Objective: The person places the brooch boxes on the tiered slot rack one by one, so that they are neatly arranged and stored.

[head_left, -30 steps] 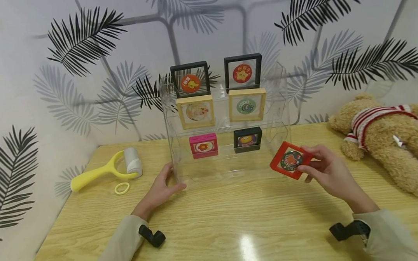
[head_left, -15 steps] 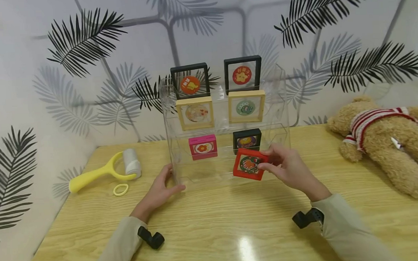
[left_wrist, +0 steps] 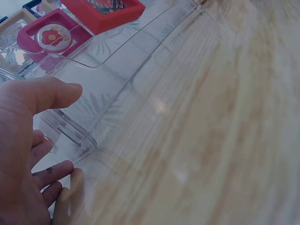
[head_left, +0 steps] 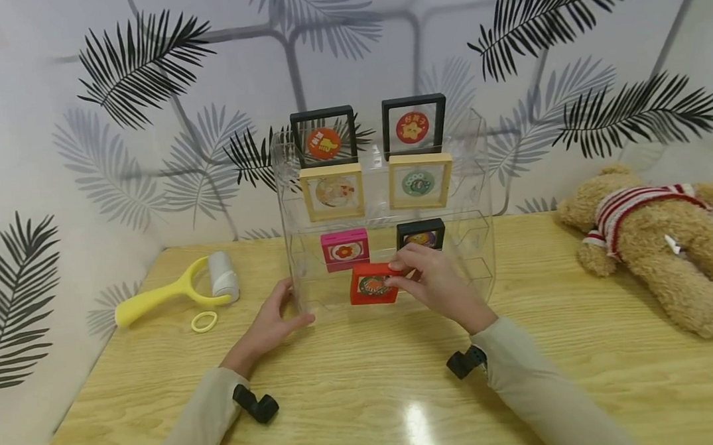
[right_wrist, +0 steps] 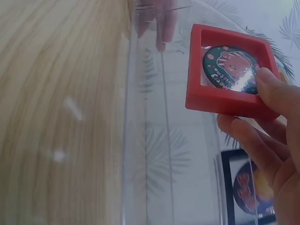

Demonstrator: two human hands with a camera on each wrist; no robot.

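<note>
My right hand [head_left: 440,288] pinches a small red display frame [right_wrist: 201,101], thumb on its front and fingers behind. A round green badge [right_wrist: 234,70] with a bear picture shows inside it. The frame is held before the lowest tier of a clear acrylic display rack [head_left: 324,297], below a pink frame [head_left: 346,265] and left of a small black frame [head_left: 419,226] on the tier above. At the rack's lower left corner rests my left hand [head_left: 271,329], its thumb extended across the front and its fingers loosely bent along the side [left_wrist: 51,173].
Higher on the rack stand two yellow-edged frames [head_left: 335,215] and two black frames [head_left: 323,111]. A yellow slingshot-shaped handle with a grey-white roller [head_left: 221,275] and a yellow ring [head_left: 204,322] lie left. A teddy bear [head_left: 650,236] lies right. A patterned wall stands behind.
My right hand has carried the red frame leftward from beside the rack's right end to the front of its lowest tier, turning it level. My left hand has stayed at the rack's corner.
</note>
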